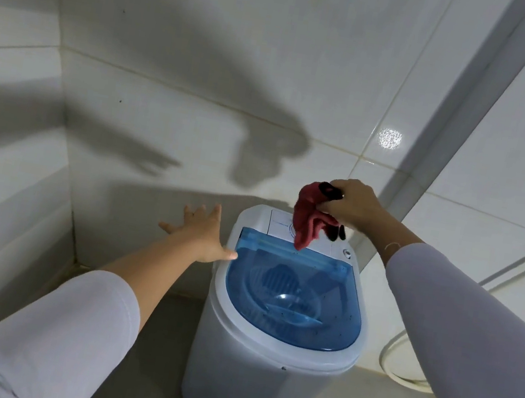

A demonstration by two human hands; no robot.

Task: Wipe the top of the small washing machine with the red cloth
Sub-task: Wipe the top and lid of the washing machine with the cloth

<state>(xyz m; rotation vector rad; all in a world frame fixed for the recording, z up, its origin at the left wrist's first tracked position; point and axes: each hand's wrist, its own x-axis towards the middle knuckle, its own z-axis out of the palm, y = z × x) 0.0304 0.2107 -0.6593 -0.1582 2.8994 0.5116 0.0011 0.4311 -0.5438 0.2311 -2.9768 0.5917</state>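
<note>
- The right hand [353,207] is gripping the red cloth [311,219] in a bunch, fingers curled round its top, and is holding it above the back of the small washing machine [264,348].
- The cloth is hanging limp from that grip, folding on itself, with its lowest tip dangling just over the white control panel [279,224] near where the blue lid [293,294] begins; whether the tip is touching the surface cannot be told.
- Dark patches are showing at the top of the bunch and under the hand; they look like part of the cloth, though that is hard to confirm.
- Judging by the drape, the cloth is soft and light. It is likely going to need flattening under the palm instead of being held by one corner, so that a broad face is meeting the surface.
- The left hand [202,237] is spread wide and holding nothing, its thumb reaching to the left edge of the lid, apparently touching or just beside it.
- The lid is translucent, smooth plastic, probably slick and somewhat flexible; small dark specks are lying on it towards the right side.
- The machine looks light for its kind, so steadying its rim with the free hand seems sensible while pressing.
- The machine is standing on the floor in a tiled corner, with a pale hose [394,367] lying to its right.
</note>
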